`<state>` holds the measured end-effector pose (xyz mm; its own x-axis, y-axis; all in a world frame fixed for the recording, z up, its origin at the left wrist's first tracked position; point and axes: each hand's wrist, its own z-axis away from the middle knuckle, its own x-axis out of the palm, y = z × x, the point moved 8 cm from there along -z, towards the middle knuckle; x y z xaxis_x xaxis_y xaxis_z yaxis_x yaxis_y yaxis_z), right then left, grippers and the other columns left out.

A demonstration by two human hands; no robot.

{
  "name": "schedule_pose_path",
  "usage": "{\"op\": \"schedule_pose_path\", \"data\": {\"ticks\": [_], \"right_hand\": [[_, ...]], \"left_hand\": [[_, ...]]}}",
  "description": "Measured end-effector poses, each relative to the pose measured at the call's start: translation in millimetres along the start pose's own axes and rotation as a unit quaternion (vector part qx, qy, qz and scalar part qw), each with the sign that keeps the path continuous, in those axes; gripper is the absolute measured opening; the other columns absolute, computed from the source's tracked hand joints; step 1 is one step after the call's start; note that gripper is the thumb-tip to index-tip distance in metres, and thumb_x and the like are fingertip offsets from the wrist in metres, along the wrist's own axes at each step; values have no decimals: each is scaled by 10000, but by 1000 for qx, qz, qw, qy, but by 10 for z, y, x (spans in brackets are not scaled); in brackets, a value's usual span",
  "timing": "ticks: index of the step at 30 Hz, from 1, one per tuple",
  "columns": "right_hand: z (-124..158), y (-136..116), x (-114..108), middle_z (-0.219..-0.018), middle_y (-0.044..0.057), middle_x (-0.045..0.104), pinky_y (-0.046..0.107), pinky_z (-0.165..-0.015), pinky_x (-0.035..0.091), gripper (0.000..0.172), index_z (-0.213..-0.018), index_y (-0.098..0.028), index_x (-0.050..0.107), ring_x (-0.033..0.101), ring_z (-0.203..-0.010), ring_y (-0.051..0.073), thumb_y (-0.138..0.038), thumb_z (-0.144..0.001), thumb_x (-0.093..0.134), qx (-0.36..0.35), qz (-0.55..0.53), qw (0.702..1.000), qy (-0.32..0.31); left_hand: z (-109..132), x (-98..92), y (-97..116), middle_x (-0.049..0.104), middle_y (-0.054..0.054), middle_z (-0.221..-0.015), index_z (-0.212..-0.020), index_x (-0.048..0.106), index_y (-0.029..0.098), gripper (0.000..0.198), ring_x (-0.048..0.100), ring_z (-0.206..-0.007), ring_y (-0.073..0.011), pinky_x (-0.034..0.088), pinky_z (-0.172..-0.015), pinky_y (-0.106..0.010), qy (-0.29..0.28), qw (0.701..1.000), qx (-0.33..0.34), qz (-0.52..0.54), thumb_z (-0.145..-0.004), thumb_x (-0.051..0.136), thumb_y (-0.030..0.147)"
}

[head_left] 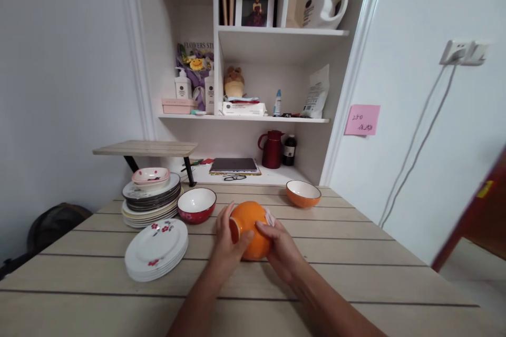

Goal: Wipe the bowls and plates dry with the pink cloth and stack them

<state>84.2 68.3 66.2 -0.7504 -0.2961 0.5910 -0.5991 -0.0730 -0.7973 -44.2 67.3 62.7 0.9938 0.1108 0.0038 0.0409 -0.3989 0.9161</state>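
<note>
Both my hands hold an orange bowl just above the wooden table, near its middle. The bowl is tilted so its outside faces me. My left hand grips its left rim, thumb over the edge. My right hand wraps the right side, with a small white scrap showing between bowl and fingers. A second orange bowl with a white inside stands upright behind and to the right. A red bowl with a white inside stands to the left.
A stack of white flowered plates lies front left. Behind it is a taller plate stack topped by a pink bowl. Shelves behind hold a red jug, bottles and a tablet. A dark red edge intrudes at right.
</note>
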Motion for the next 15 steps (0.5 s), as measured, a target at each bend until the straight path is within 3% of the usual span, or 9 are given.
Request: {"op": "schedule_pose_path", "data": {"ticks": [3,7,11,13,15], "right_hand": [[-30,26,-127,-1085,64,722,367,-831,534,488,-1127,-214,620,673,-954,254,-244,-677,806,24,-49,998,43],[-31,36,-155,-1033,66,721,377,-838,539,355,-1048,-202,639,674,-934,250,-343,-752,774,32,-56,997,45],[66,-25,137,-1171,73,671,376,-915,496,472,-1225,-230,579,625,-1049,248,-420,-819,724,-8,41,996,-73],[143,-29,306,-1210,62,647,375,-950,468,597,-1316,-253,520,590,-1097,252,-357,-783,768,-36,142,978,-150],[198,-10,392,-1201,50,641,376,-949,454,655,-1344,-266,497,573,-1087,251,-282,-756,785,-70,266,940,-199]], "left_hand": [[9,23,124,243,-126,-1600,-1471,374,266,941,213,-1476,-334,162,-1200,-523,0,988,110,-113,-659,822,428],[3,100,149,426,-107,-1506,-1361,538,287,843,352,-1411,-351,245,-1181,-502,-55,990,105,-73,-592,877,345],[-12,19,-2,554,-103,-1418,-1317,575,268,702,494,-1321,-314,395,-1099,-411,14,990,-36,137,-694,806,496],[28,14,-161,626,-127,-1334,-1315,573,229,680,581,-1229,-306,483,-1003,-392,59,956,-138,252,-770,686,618],[99,84,-305,688,-156,-1226,-1272,602,173,707,644,-1130,-315,533,-919,-402,61,911,-246,325,-805,572,703]]}}
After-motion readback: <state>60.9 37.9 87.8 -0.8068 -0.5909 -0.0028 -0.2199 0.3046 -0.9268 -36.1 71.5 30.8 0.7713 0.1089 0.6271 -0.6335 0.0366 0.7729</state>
